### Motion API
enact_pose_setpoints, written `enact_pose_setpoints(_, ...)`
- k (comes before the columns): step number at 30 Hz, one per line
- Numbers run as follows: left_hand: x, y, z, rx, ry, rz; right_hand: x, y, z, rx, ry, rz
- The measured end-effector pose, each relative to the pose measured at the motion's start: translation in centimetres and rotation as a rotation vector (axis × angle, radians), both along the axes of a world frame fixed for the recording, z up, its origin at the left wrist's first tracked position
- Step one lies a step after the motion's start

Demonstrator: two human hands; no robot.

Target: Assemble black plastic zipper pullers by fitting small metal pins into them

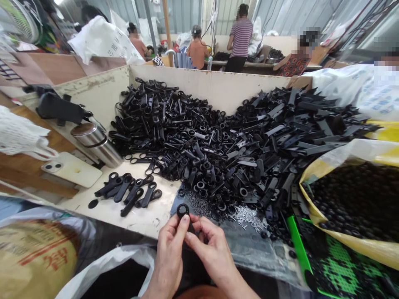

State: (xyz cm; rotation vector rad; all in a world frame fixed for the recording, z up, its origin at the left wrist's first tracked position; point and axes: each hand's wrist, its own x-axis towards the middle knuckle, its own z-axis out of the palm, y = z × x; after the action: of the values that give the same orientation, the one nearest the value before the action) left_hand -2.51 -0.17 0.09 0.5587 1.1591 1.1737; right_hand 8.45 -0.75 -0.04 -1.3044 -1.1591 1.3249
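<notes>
A small black plastic part with a round ring head (183, 211) is pinched upright between my left hand (168, 257) and my right hand (212, 259). Fingers hide its lower end. A large heap of similar black plastic parts (202, 145) fills the white-walled bin behind them. Nearer my hands, several black parts lie in a loose group (131, 193) on the white bin floor (149, 218). Short silver metal pins (246, 218) are scattered at the heap's front edge.
A yellow-edged sack of black rings (355, 199) sits at right, beside a green strip (299, 253). A steel flask (96, 145) and phone (71, 168) lie at left. A white sack (106, 270) lies below. Several co-workers (240, 37) stand or sit beyond the bin.
</notes>
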Motion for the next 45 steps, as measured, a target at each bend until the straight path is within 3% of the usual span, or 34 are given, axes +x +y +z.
enact_pose_setpoints(3,-0.6,-0.2,0.2,0.04,-0.003,-0.058,0.4,-0.4,0.0,0.046,-0.003,0.027)
enact_pose_setpoints(9,-2.3,-1.4,1.1,0.053,-0.047,-0.286,2.2,-0.9,-0.2,0.069,-0.078,0.216)
enact_pose_setpoints(11,-2.3,-1.7,0.9,0.035,-0.088,-0.229,1.4,-0.4,-0.2,0.125,-0.092,0.216)
enact_pose_setpoints(13,-2.3,-1.5,0.6,0.012,-0.078,-0.092,-0.2,0.2,0.0,0.164,-0.088,0.199)
enact_pose_setpoints(17,-4.3,0.6,1.1,0.013,0.046,0.099,-3.8,1.9,1.0,0.193,-0.075,0.252)
enact_pose_setpoints(19,-6.8,2.3,1.7,0.085,0.201,0.215,-4.3,2.5,1.2,0.225,-0.106,0.299)
enact_pose_setpoints(21,-10.0,4.2,2.2,0.234,0.535,0.343,-3.8,3.1,1.2,0.272,-0.188,0.289)
enact_pose_setpoints(23,-13.2,5.8,2.3,0.296,1.007,0.234,-2.6,4.0,0.9,0.326,-0.38,0.252)
enact_pose_setpoints(25,-15.7,7.2,2.0,0.357,1.381,0.212,-1.3,5.4,0.6,0.366,-0.665,0.257)
enact_pose_setpoints(28,-17.5,8.8,0.8,0.461,1.586,0.185,-0.6,7.7,0.5,0.367,-0.973,0.309)
enact_pose_setpoints(34,-18.3,10.9,-1.5,0.722,1.901,0.08,-2.3,10.7,0.9,0.311,-1.156,0.341)
enact_pose_setpoints(37,-18.8,11.4,-2.2,0.83,1.912,0.03,-1.7,10.4,1.6,0.331,-1.14,0.311)
enact_pose_setpoints(40,-18.5,11.5,-2.3,0.851,1.906,0.126,0.8,8.6,2.2,0.341,-1.04,0.229)
enact_pose_setpoints(43,-15.8,11.3,-1.4,0.9,1.822,0.22,3.9,6.3,2.1,0.203,-0.569,0.033)
enact_pose_setpoints(45,-12.3,11.1,-0.5,1.006,1.678,0.09,5.7,5.1,1.7,0.066,-0.177,-0.091)
